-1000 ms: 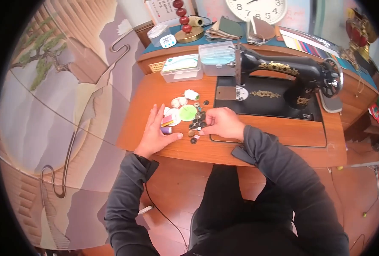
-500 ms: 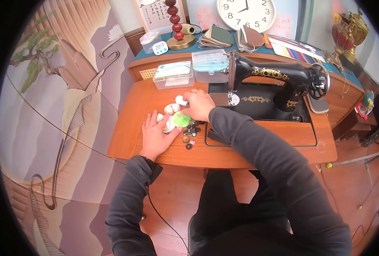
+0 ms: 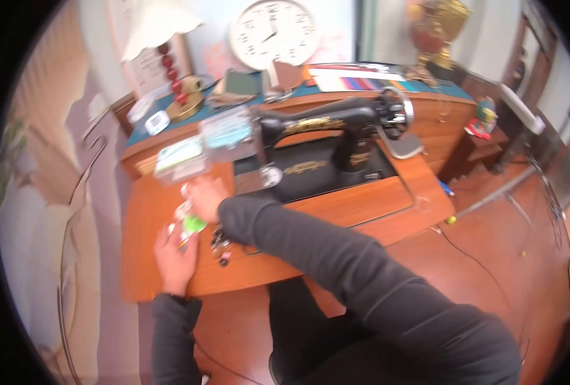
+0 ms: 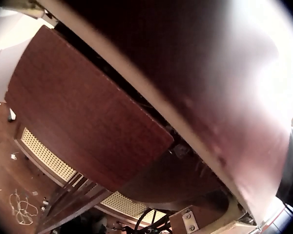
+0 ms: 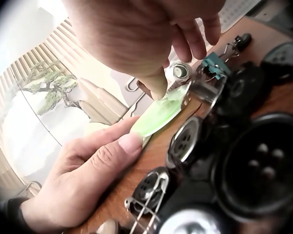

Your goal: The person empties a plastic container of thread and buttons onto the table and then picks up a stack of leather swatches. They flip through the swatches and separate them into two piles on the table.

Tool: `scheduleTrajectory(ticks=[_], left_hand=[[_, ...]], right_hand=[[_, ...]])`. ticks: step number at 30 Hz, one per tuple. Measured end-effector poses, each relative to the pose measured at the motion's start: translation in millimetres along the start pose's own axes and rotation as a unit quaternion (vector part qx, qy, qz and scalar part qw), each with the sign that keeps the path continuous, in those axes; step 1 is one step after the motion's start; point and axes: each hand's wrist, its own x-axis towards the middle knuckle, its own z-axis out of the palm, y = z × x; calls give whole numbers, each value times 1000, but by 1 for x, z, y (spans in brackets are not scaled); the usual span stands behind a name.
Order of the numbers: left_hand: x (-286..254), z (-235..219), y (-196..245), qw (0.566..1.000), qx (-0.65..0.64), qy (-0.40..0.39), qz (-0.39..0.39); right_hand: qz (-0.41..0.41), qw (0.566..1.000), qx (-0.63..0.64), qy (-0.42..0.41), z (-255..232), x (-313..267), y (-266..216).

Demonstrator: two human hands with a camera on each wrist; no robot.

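In the head view, my left hand (image 3: 176, 260) lies beside the light-green disc (image 3: 194, 224), fingers fairly straight. My right hand (image 3: 206, 197) reaches over the small items behind the disc. The right wrist view shows the left thumb touching the near edge of the green disc (image 5: 161, 117). Above it, the right hand (image 5: 141, 39) has a digit down at the disc's far edge, its other fingers loosely bent near a round whitish item (image 5: 179, 71). Dark buttons (image 5: 263, 165) and a teal clip (image 5: 216, 66) lie beside the disc. The left wrist view shows neither hand.
A black sewing machine (image 3: 323, 128) stands right of the hands. Two clear plastic boxes (image 3: 181, 160) sit behind them. Along the raised back shelf are a lamp (image 3: 184, 96), fabric swatches (image 3: 237, 88) and a colour chart (image 3: 355, 82). A wall clock hangs above.
The right hand has gone from the dark buttons to the far side of the green disc. The left hand stays beside the disc. The head view has swung to the right.
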Motion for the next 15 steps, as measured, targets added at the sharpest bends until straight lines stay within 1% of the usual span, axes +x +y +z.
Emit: scheduleTrajectory(ticks=[1, 3, 4, 6, 7, 8, 9, 10, 11, 13, 15], left_hand=[[-3, 7, -7, 1000, 4, 18, 7], [-5, 10, -8, 996, 55, 57, 45], [-5, 8, -3, 996, 41, 54, 60], [-5, -1, 4, 994, 79, 8, 81], [-6, 0, 4, 993, 71, 7, 90], [-5, 1, 2, 994, 75, -14, 81], [-4, 2, 0, 994, 82, -35, 69], [-2, 4, 1, 994, 81, -34, 72], [-1, 4, 2, 995, 72, -41, 64], [-3, 4, -2, 995, 72, -50, 51], [0, 9, -11, 995, 34, -40, 85]], right_hand=[[-2, 1000, 3, 7, 2, -5, 0], [-4, 1000, 14, 16, -3, -17, -4], [-4, 1000, 21, 19, -10, -24, -5], [-17, 999, 50, -3, -24, -40, -4], [-14, 999, 52, -5, -22, -43, 0], [-7, 999, 47, -1, -24, -49, 5], [-20, 998, 56, -3, -24, -54, 7], [-35, 997, 67, -7, -28, -58, 8], [-30, 997, 64, -30, -33, -61, 10], [-35, 997, 64, -20, -36, -69, 15], [-40, 998, 56, -8, -38, -70, 15]])
